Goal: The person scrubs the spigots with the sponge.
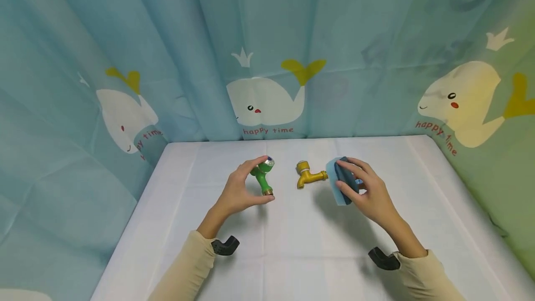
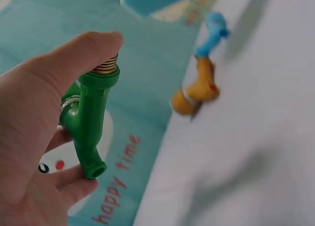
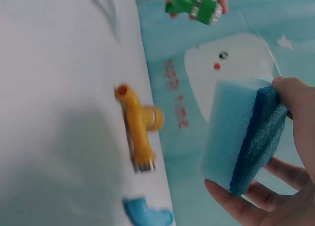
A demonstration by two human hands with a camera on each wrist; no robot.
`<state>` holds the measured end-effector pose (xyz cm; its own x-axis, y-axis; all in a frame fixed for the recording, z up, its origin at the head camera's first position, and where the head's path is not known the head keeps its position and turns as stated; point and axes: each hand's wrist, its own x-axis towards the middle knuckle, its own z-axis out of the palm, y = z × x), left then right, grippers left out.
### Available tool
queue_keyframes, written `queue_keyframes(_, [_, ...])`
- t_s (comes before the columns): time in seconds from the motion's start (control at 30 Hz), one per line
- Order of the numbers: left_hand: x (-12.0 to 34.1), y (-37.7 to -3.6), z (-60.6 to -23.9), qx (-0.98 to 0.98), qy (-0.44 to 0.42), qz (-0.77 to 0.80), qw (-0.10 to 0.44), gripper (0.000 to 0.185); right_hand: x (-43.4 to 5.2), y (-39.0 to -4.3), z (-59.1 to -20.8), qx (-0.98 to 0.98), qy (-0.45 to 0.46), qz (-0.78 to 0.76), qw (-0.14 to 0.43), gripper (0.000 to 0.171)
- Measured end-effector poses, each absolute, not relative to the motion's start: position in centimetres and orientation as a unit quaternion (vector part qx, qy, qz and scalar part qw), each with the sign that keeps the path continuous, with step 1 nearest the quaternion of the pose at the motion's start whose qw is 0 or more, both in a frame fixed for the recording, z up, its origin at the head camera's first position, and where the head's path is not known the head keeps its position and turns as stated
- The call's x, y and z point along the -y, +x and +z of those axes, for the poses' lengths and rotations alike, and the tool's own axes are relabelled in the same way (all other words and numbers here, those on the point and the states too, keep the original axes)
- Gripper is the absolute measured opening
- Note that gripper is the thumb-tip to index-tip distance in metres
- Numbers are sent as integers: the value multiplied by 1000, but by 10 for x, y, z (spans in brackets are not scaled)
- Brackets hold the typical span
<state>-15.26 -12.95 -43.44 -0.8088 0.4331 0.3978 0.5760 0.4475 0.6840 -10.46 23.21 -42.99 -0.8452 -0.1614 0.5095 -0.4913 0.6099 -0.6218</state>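
Observation:
My left hand (image 1: pixel 266 178) holds a green plastic tap (image 1: pixel 263 181) above the white table, thumb (image 2: pixel 98 44) on its brass threaded end and fingers under its spout. The green tap (image 2: pixel 91 122) fills the left wrist view. My right hand (image 1: pixel 347 181) grips a light blue sponge (image 1: pixel 334 175) with a dark blue scouring side, upright just off the table. In the right wrist view the sponge (image 3: pixel 236 132) sits between my thumb and fingers. A yellow tap (image 1: pixel 307 175) lies on the table between my hands, touched by neither.
A blue plastic piece (image 3: pixel 147 216) lies on the table (image 1: pixel 292 245) beside the yellow tap (image 3: pixel 138 127), mostly hidden behind my right hand in the head view. Whale-print curtains (image 1: pixel 267 59) close off the back and both sides.

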Motion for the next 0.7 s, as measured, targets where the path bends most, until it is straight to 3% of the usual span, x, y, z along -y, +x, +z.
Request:
queue_keyframes(0.43, [123, -198, -470, 927, -266, -263, 5, 90, -275, -90, -443, 893, 140, 368, 218, 57])
queue_keyframes(0.7, [115, -216, -478, 949, -272, -162, -10, 88, -285, -85, -447, 897, 132, 359, 223, 56])
